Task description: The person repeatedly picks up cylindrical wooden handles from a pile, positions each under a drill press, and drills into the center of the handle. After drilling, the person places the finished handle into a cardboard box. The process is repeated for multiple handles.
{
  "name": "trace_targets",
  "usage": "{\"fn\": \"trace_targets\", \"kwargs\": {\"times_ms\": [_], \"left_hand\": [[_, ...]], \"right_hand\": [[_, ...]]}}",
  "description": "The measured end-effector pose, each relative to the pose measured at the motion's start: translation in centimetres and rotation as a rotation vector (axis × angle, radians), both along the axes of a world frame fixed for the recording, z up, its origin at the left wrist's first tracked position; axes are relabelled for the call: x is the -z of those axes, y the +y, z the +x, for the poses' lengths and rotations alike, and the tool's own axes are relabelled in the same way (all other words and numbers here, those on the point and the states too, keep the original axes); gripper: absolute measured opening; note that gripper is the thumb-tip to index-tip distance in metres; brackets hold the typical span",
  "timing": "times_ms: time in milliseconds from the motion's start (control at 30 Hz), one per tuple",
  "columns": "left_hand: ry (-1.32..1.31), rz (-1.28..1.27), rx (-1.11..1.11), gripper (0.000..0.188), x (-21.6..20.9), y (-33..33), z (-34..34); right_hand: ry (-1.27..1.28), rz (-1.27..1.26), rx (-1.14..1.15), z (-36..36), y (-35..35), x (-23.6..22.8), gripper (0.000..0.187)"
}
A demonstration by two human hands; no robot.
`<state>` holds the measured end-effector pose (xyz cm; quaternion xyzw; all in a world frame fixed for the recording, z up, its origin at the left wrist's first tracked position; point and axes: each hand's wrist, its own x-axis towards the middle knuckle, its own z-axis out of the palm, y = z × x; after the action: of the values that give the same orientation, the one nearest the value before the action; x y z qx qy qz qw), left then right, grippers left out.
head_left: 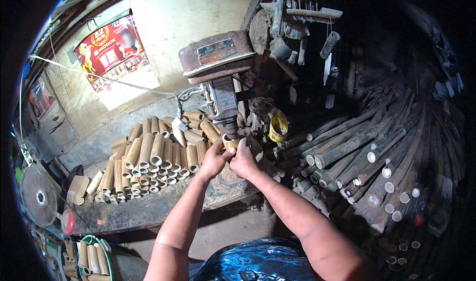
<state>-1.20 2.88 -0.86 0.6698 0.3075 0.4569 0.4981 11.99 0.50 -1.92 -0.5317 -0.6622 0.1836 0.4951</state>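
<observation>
Both forearms are extended forward and upward from the lower edge of the view, angled inward so that the hands are brought together beneath the head of a rusty drill press (216, 63). By the left hand (215, 160), a short bamboo tube (230, 143) is gripped from its left side, with the fingers curled and the thumb pointed inward toward the right hand. By the right hand (243, 161), the same tube is clasped from the right, with the thumb raised along its side; how the remaining fingers are placed cannot be told, as they are largely hidden. The left elbow is bent slightly, while the right arm is slanted more steeply across from the lower right. The tube is held with its open end up, directly under the dark spindle (229, 126), whose lower end is met by the tube's rim; whether it is entered cannot be told. Above a wooden bench (148, 215), the hands are positioned just right of a stack of cut bamboo pieces (148, 157). Farther right, long bamboo poles (347, 144) are heaped with their ends turned toward the wearer, and a yellow container (278, 127) is seen between that heap and the press.
</observation>
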Motion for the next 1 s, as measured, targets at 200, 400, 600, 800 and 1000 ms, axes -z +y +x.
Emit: {"fn": "trace_targets", "kwargs": {"times_ms": [200,400,600,800,1000], "left_hand": [[0.125,0.108,0.057,0.052,0.5,-0.2,1.1],[-0.059,0.005,0.118,0.055,2.5,-2.7,-0.6],[0.242,-0.04,-0.005,0.06,8.0,-4.1,-1.2],[0.269,-0.155,-0.069,0.056,13.7,-11.4,-2.3],[0.418,-0.195,-0.11,0.043,18.4,-17.7,-4.8]], "right_hand": [[0.115,0.003,0.046,1.3,-1.7,0.3,0.069],[0.073,-0.033,-0.01,-0.1,-2.6,2.8,0.081],[0.155,-0.4,-0.082,1.2,-3.8,6.9,0.085],[0.068,0.019,-0.099,7.7,-7.9,8.1,0.054],[-0.034,0.18,-0.139,13.3,-9.7,4.6,0.052]]}}
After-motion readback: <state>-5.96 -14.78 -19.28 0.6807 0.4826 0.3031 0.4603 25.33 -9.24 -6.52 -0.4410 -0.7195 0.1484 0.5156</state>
